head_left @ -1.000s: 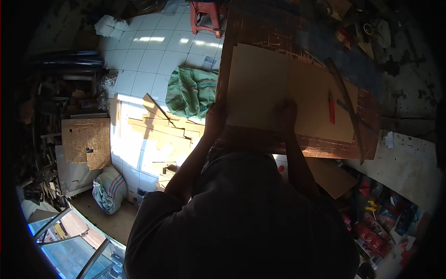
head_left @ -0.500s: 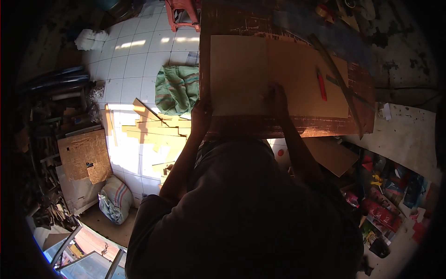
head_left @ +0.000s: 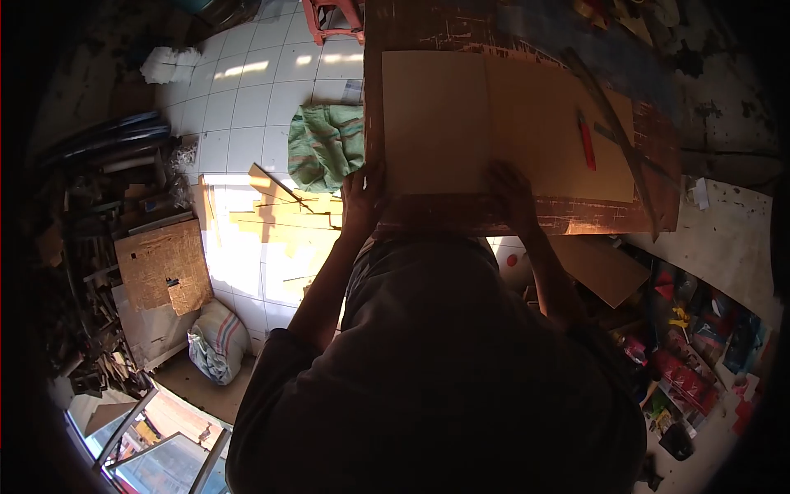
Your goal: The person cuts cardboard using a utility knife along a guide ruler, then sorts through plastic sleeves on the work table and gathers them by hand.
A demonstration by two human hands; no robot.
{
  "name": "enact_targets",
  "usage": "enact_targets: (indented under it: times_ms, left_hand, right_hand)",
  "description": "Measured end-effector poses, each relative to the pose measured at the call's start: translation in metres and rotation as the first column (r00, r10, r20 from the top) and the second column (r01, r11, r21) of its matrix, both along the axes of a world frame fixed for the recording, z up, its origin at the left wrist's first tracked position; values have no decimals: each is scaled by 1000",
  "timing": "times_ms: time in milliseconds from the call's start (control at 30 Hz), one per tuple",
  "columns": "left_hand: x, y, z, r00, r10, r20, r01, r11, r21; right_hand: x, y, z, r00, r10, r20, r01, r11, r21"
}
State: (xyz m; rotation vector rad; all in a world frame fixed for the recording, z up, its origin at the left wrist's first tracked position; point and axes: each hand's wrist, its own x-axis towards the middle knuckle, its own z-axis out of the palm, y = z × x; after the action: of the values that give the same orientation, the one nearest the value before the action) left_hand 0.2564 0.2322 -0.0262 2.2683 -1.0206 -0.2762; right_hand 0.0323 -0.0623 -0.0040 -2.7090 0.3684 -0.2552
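A light brown cardboard sheet (head_left: 436, 123) lies flat on the dark wooden table, its left edge close to the table's left edge. My left hand (head_left: 364, 191) is closed at its near left corner, the thumb side against the edge. At the near right corner, my right hand (head_left: 511, 188) has its fingers bent onto the sheet's edge. Shadow hides part of the fingertips. The sheet overlaps or adjoins a second, darker cardboard piece (head_left: 543, 140) on its right. On that piece rests a red cutter knife (head_left: 587, 142), with a long thin strip (head_left: 613, 123) to its right.
The wooden table (head_left: 428, 216) has a worn surface. Left of it, a green sack (head_left: 323, 144) and cardboard offcuts (head_left: 284, 216) lie on white tiles (head_left: 239, 99). A red stool (head_left: 333, 23) stands farther off. Boards (head_left: 164, 263) and a stuffed sack (head_left: 218, 342) are lower left; clutter (head_left: 683, 375) lies right.
The whole view has shifted slightly. My right hand has slid toward me along the sheet's right edge to its near corner. My left hand stays at the left corner.
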Motion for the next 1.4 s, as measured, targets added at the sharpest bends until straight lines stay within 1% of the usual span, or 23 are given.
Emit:
enact_targets:
  times_ms: [67, 133, 167, 233, 300, 367, 433, 533, 600, 633, 700, 733, 800, 900, 933, 1000, 1067, 1133, 1167, 1233, 1267, 1333, 1400]
  left_hand:
    - [0, 1, 7, 991, -65, 119, 63, 998, 18]
    - [0, 4, -4, 987, -71, 141, 69, 997, 23]
    - [1, 5, -10, 983, -78, 163, 75, 997, 25]
    - [2, 6, -15, 982, -86, 168, 84, 996, 20]
    - [2, 7, -19, 981, -97, 168, 96, 995, 11]
    - [1, 7, -22, 980, -108, 167, 100, 993, 56]
    - [-1, 4, -21, 982, -103, 160, 98, 994, 37]
    - [-3, 1, -17, 988, -89, 127, 88, 996, 11]
    - [-5, -1, -15, 994, -44, 101, 51, 997, -62]
    - [-6, -1, -18, 994, -45, 99, 52, 997, -63]
    - [-5, 1, -20, 962, -106, 250, 111, 994, -5]
    - [-5, 1, -19, 963, -105, 250, 110, 994, -6]
    - [-6, 0, -15, 948, -134, 290, 123, 991, 56]
    - [1, 3, -25, 927, -173, 334, 158, 985, 70]
    - [3, 4, -26, 928, -159, 337, 142, 987, 75]
    - [3, 6, -28, 927, -203, 315, 187, 979, 80]
    - [4, 6, -30, 936, -195, 295, 176, 980, 88]
    - [6, 7, -30, 903, -243, 356, 212, 969, 125]
    - [7, 7, -30, 903, -235, 358, 203, 971, 125]
    - [5, 6, -28, 911, -226, 346, 223, 974, 48]
    - [5, 5, -28, 912, -219, 348, 216, 975, 46]
    - [3, 4, -30, 905, -220, 364, 199, 975, 94]
    - [1, 4, -32, 911, -203, 358, 186, 979, 81]
  right_hand:
    - [-2, 1, -5, 1000, -1, 18, 0, 1000, 23]
    - [-3, 2, -10, 999, -7, 35, 6, 999, 40]
    - [-3, 1, -12, 999, 1, 50, -1, 1000, 10]
    - [-3, 1, -15, 998, 9, 65, -7, 1000, -26]
    - [-3, 3, -18, 999, -24, 23, 25, 999, -42]
    - [-4, 3, -19, 999, -18, 28, 20, 998, -63]
    - [-5, -1, -19, 999, -12, 33, 15, 996, -86]
    - [-6, -4, -19, 1000, 17, -4, -17, 996, -85]
    - [-6, -5, -19, 998, 48, -29, -51, 995, -86]
    - [-7, -6, -18, 998, 47, -31, -50, 995, -87]
    - [-5, -5, -17, 998, 62, 11, -61, 996, -64]
    - [-4, -5, -15, 998, 63, 11, -62, 996, -65]
    - [-5, -5, -14, 997, 72, 7, -71, 991, -114]
    - [-5, -6, -18, 995, 94, 28, -89, 984, -156]
    - [-3, -7, -19, 993, 110, 34, -104, 983, -152]
    - [-4, -6, -18, 996, 89, -2, -89, 987, -136]
    - [-4, -5, -18, 996, 93, 10, -91, 987, -132]
    - [-5, -5, -19, 996, 92, 22, -88, 988, -129]
    - [-5, -6, -19, 995, 97, 24, -94, 987, -132]
    - [-2, -5, -16, 994, 109, 27, -105, 985, -137]
    - [-2, -5, -14, 995, 100, 29, -96, 987, -127]
    - [-3, -5, -13, 994, 101, 30, -96, 988, -118]
    - [-2, -5, -15, 995, 93, 35, -87, 987, -137]
